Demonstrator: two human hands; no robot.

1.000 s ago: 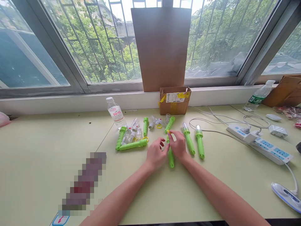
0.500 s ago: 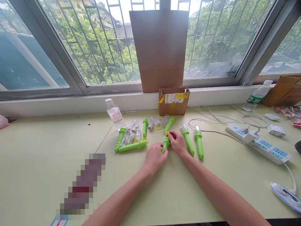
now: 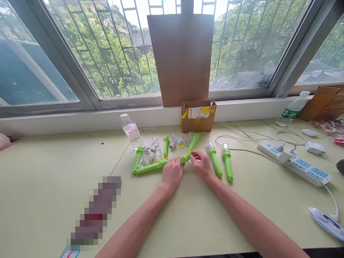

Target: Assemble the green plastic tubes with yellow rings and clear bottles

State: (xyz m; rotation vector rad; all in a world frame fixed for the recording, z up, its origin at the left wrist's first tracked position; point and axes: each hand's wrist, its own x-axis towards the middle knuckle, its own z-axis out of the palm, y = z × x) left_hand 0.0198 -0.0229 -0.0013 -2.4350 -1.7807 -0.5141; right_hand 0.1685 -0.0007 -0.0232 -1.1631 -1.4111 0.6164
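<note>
My left hand (image 3: pixel 172 174) is closed around a green plastic tube (image 3: pixel 185 157), tilted so its wide end points up and right. My right hand (image 3: pixel 202 164) pinches a yellow ring (image 3: pixel 189 152) at that wide end; whether the ring is fully around it I cannot tell. Just beyond lies another green tube (image 3: pixel 193 142), and a further green tube (image 3: pixel 152 167) lies left of my left hand. Right of my right hand are two green tubes with clear caps (image 3: pixel 214 158). Clear plastic caps (image 3: pixel 144 157) lie in a cluster to the left, and a loose yellow ring (image 3: pixel 181 146) lies behind.
A small open cardboard box (image 3: pixel 198 123) stands against the windowsill. Left of it is a water bottle (image 3: pixel 132 130). A white power strip (image 3: pixel 295 164) with cables occupies the right side, near a second bottle (image 3: pixel 292 108). A pixelated object (image 3: pixel 98 209) lies at the left front.
My left hand has moved left, and the green tube in it has swung from steep to a flatter slant. My right hand stays at its wide end with the yellow ring.
</note>
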